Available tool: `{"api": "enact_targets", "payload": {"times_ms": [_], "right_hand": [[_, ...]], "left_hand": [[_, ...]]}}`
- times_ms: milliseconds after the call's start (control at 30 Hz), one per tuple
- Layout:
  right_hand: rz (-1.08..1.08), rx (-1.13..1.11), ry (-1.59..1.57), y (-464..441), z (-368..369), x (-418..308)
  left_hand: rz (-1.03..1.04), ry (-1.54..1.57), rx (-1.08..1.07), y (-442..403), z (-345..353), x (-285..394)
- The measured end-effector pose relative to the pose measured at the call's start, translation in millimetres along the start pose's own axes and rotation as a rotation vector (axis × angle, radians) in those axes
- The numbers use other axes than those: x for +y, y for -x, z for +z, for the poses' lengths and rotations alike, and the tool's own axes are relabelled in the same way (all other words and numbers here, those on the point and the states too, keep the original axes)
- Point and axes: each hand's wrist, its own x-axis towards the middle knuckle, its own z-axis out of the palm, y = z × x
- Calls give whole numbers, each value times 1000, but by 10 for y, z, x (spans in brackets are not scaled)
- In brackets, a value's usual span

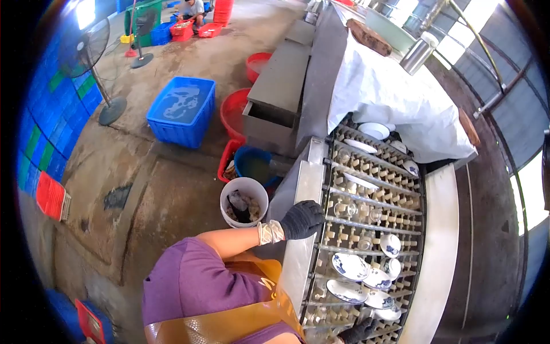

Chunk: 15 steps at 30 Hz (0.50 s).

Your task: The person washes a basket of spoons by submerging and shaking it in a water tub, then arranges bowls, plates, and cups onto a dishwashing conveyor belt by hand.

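Note:
My left hand [303, 219], in a dark grey knit glove over a pale inner glove, rests with curled fingers on the conveyor's metal side edge [299, 243]. Nothing shows in it. At the bottom edge my right hand [358, 331], also dark-gloved and partly cut off, reaches over the pegged conveyor [338, 316] with fingers apart. Just above it lie a small dish [388, 314] and a blue-patterned plate [378, 299]. Further up are an oval plate [347, 291], a larger patterned plate [350, 266], a small bowl [391, 245] and clear glasses [365, 241].
White plastic sheeting [395, 97] hangs over the conveyor's far end, with a white bowl [375, 131] beneath. To the left stand a white bucket [244, 189], a blue basin [252, 163] and a blue water-filled tub [182, 112]. A person [192, 12] sits far back among red crates.

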Motion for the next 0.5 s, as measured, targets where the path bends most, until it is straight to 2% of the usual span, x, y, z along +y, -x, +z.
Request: {"api": "enact_targets", "payload": {"times_ms": [67, 100, 167, 200, 300, 400, 433, 500], "right_hand": [[-325, -64, 20, -234, -33, 579], [-331, -101, 165, -200, -65, 768], [-301, -187, 480, 410, 269, 66], [-300, -187, 477, 410, 255, 114], [-557, -232, 906, 275, 119, 306], [-614, -128, 931, 321, -168, 256], [-612, -17, 1078, 394, -250, 196], [-490, -110, 1203, 386, -597, 334]], "left_hand": [[-14, 14, -11, 21, 16, 54], [-38, 26, -7, 13, -17, 73], [-61, 41, 15, 13, -39, 85], [-59, 39, 15, 16, -55, 84], [84, 48, 85, 41, -137, 151], [56, 78, 80, 100, -104, 178], [60, 77, 123, 122, -74, 196], [27, 65, 69, 141, -53, 232]]}}
